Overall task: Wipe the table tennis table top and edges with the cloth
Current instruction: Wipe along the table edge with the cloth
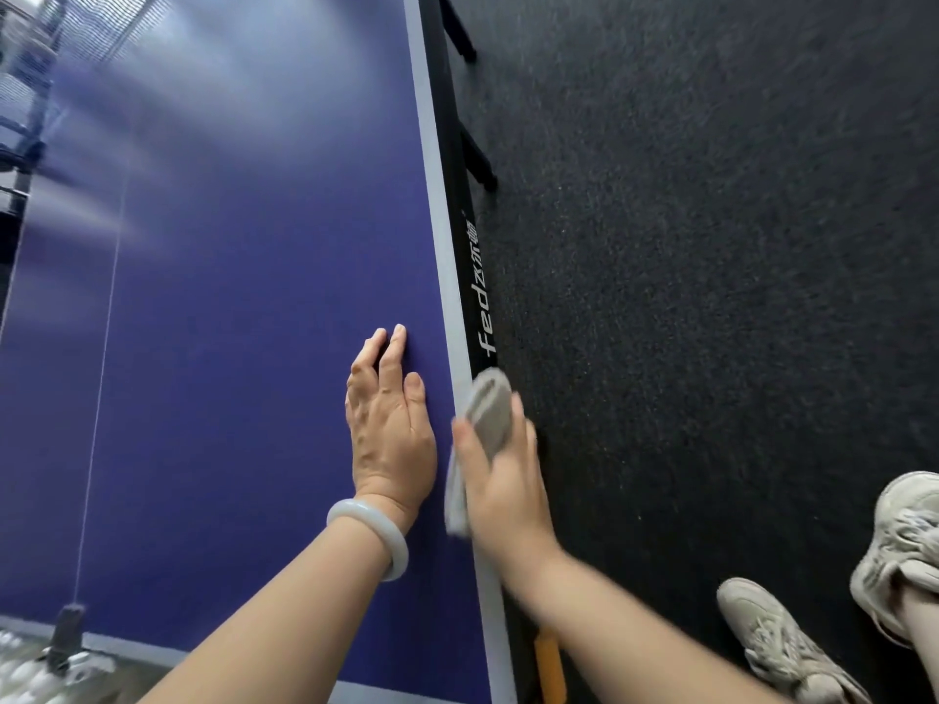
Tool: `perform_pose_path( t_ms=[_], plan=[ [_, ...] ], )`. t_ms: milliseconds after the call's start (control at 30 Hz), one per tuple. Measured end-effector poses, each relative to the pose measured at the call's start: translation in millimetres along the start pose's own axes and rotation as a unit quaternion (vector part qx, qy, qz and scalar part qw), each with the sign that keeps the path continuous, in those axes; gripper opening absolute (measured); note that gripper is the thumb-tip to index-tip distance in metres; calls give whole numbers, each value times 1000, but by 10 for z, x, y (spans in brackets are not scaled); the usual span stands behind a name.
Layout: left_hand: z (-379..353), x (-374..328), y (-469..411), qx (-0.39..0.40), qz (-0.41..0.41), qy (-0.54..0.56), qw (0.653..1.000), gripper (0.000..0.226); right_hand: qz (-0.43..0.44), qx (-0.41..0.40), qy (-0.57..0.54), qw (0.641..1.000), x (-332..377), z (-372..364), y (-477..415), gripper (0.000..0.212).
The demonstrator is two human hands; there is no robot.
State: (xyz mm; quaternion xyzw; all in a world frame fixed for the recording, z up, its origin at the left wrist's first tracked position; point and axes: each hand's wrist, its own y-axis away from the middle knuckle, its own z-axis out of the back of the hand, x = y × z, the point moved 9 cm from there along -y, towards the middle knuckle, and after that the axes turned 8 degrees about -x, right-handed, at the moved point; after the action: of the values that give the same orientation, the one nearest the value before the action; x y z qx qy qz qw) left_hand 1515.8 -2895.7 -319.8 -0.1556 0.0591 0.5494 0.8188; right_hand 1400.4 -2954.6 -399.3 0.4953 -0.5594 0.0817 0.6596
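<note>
A blue table tennis table (pixel 244 297) with a pale border line fills the left half of the view. Its black side edge (pixel 480 307), printed with white lettering, runs up the middle. My left hand (pixel 388 429) lies flat on the blue top near that edge, fingers straight, a pale bangle on the wrist. My right hand (pixel 500 475) grips a folded grey cloth (pixel 488 414) and holds it against the table's side edge, just right of the border line. The hand and cloth are blurred.
Dark speckled floor (pixel 711 246) spreads to the right. Black frame legs (pixel 477 160) stick out under the edge higher up. My beige sneakers (pixel 782 642) stand at the bottom right. A net post clamp (pixel 66 632) sits at the bottom left, with white balls below it.
</note>
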Motion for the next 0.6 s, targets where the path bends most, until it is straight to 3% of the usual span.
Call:
perform_pose_path(
  t_ms=[100,300,433,600],
  plan=[
    [-14,17,8,-2,2,-5,1000,52,-25,26,31,999,-232,118,470,120],
    [-4,31,-12,5,9,8,1000,52,13,-19,57,998,526,-170,-793,77],
    [73,-15,-85,-1,-8,-3,1000,45,23,14,67,997,783,-281,-1231,74],
    [154,-170,-865,-38,-47,-24,998,31,36,21,61,997,744,-258,-1215,74]
  ],
)
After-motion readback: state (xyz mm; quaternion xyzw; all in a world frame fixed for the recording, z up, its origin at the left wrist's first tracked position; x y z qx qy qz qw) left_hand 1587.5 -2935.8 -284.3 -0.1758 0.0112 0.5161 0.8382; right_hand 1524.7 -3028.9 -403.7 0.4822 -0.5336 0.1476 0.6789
